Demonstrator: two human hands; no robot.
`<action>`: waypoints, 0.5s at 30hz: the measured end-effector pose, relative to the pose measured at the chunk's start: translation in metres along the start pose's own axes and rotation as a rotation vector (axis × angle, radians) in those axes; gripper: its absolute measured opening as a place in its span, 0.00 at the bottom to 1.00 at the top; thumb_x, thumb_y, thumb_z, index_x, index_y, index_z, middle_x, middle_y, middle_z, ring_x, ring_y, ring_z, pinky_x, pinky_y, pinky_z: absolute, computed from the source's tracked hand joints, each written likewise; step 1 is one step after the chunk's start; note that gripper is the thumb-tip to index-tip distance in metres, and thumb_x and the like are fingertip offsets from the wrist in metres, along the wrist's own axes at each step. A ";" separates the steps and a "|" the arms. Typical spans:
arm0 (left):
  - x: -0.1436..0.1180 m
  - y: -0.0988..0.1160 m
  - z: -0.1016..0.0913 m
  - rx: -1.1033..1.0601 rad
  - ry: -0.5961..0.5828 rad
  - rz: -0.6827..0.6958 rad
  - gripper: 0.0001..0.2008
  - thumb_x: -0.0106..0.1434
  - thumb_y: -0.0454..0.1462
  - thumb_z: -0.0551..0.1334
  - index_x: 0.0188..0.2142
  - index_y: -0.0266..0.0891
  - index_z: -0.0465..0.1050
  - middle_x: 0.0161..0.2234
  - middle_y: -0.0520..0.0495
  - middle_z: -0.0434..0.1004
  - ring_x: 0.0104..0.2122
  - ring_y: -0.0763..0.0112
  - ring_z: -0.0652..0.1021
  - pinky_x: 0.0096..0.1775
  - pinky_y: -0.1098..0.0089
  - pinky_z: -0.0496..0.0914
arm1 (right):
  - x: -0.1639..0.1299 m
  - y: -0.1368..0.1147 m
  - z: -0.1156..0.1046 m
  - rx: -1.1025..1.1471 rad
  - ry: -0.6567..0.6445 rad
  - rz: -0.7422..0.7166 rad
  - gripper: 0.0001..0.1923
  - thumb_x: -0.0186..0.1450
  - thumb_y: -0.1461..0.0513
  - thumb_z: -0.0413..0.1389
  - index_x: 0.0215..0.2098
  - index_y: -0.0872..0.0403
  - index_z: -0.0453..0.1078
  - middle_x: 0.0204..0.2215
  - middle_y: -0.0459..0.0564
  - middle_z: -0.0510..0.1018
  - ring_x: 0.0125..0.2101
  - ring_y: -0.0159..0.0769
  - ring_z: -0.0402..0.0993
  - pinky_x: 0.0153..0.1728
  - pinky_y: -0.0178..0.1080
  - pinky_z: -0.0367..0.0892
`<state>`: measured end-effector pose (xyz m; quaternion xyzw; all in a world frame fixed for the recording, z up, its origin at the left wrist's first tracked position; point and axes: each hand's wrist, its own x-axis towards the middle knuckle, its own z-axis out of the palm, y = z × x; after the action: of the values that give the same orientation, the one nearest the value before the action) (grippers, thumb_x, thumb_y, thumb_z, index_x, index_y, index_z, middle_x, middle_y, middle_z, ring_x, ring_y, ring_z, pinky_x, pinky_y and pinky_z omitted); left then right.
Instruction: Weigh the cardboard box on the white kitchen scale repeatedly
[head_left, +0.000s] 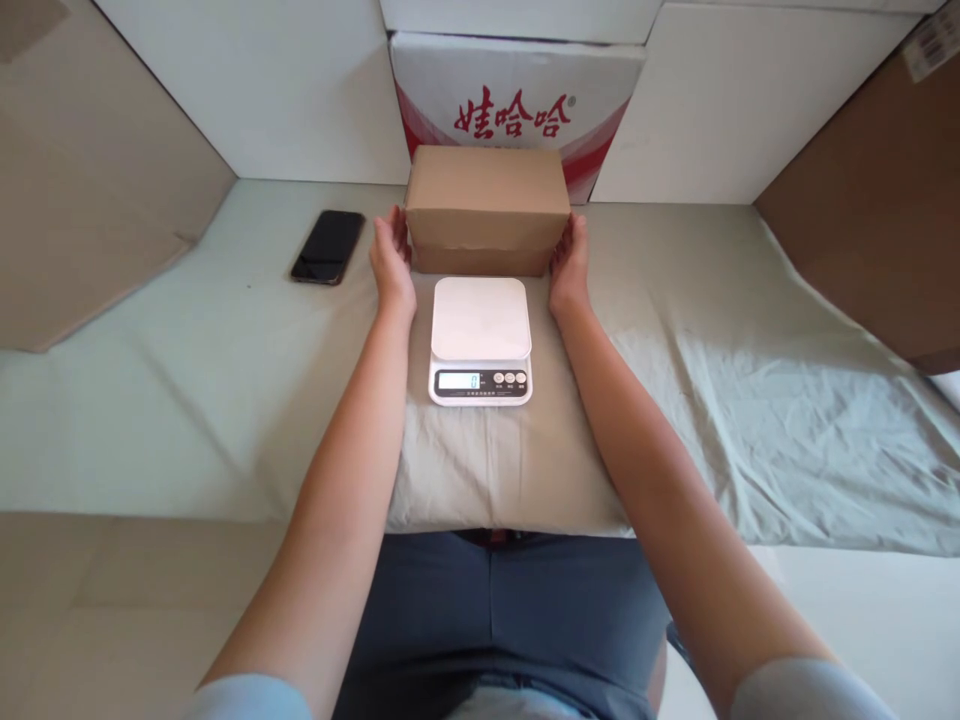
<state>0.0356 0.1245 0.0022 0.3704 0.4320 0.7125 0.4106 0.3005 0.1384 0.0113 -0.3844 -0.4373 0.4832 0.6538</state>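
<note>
A closed brown cardboard box (487, 228) is held between my two hands, behind the scale. My left hand (391, 260) presses against its left end, and my right hand (570, 265) against its right end; the fingertips are partly hidden by the box. Just in front of it, between my forearms, lies a white digital kitchen scale (481, 320). Its plate is bare, the lit display shows 0, and three round buttons sit to the right of the display.
A black smartphone (328, 247) lies left of my left hand on the pale green cloth (675, 300). Behind the box stands a white carton with red lettering (517, 75). Large cardboard panels flank the surface on the left (97, 180) and right (877, 200).
</note>
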 end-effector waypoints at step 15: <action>-0.013 0.015 0.015 0.014 -0.027 -0.079 0.37 0.79 0.56 0.35 0.64 0.40 0.73 0.72 0.40 0.70 0.73 0.60 0.69 0.74 0.57 0.60 | 0.000 0.004 0.000 -0.042 -0.024 0.024 0.33 0.57 0.28 0.48 0.50 0.31 0.74 0.60 0.23 0.82 0.72 0.34 0.64 0.76 0.51 0.58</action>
<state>0.0498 0.1132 0.0194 0.3656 0.4456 0.6877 0.4415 0.2989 0.1397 0.0074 -0.3974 -0.4506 0.4862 0.6345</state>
